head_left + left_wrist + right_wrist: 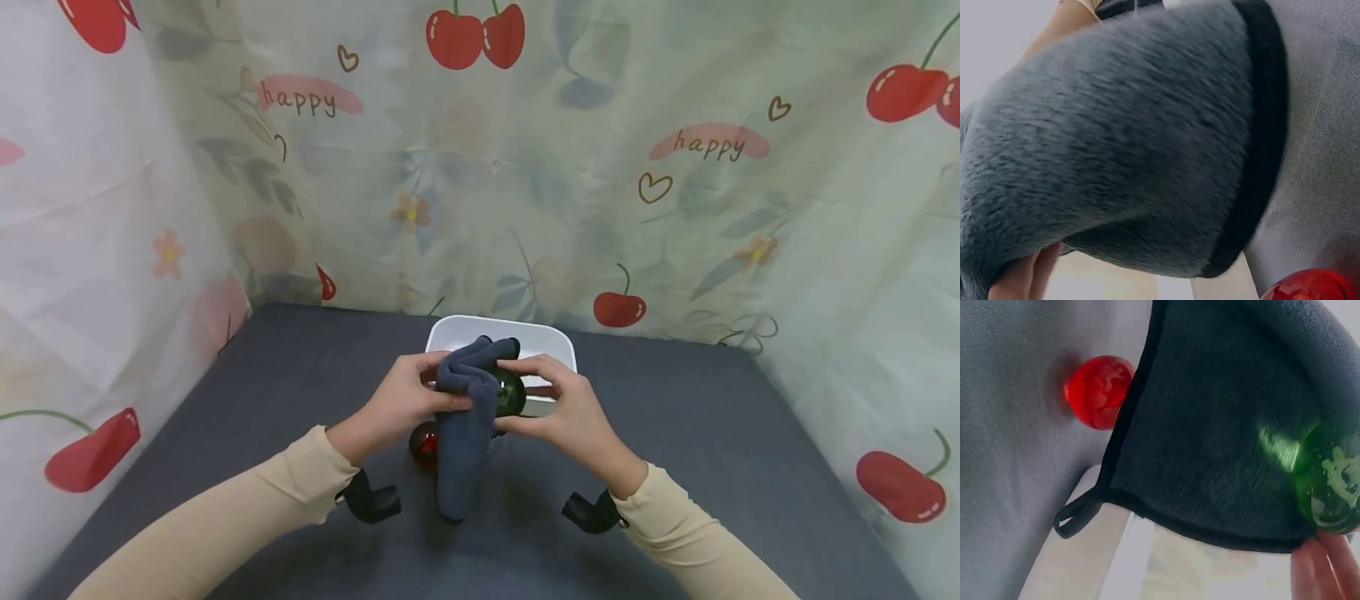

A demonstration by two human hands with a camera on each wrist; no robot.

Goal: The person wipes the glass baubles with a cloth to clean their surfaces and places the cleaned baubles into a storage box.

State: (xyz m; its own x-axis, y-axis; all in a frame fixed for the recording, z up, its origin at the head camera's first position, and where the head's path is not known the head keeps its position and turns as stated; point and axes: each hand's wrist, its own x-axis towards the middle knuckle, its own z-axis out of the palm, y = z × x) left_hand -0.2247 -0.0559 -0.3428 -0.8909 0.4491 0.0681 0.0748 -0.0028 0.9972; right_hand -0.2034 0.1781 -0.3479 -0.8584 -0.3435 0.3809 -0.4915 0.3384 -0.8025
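Note:
A dark grey plush cloth (461,450) with black edging hangs from my left hand (401,406), which grips its bunched upper part between thumb and fingers. My right hand (566,404) pinches a green glassy ball (512,393) by its sides, against the cloth. In the right wrist view the green ball (1332,478) is translucent with a pale figure inside, and a black loop (1079,512) hangs at the cloth's corner. A red ball (424,443) sits on the table left of the cloth, partly covered by it in the head view.
Behind the hands stands a white rectangular tub (551,337). The dark grey tabletop (322,358) spreads around it. Curtains (480,183) printed with cherries close off the back and both sides. Black wrist mounts (371,497) hang below the sleeves.

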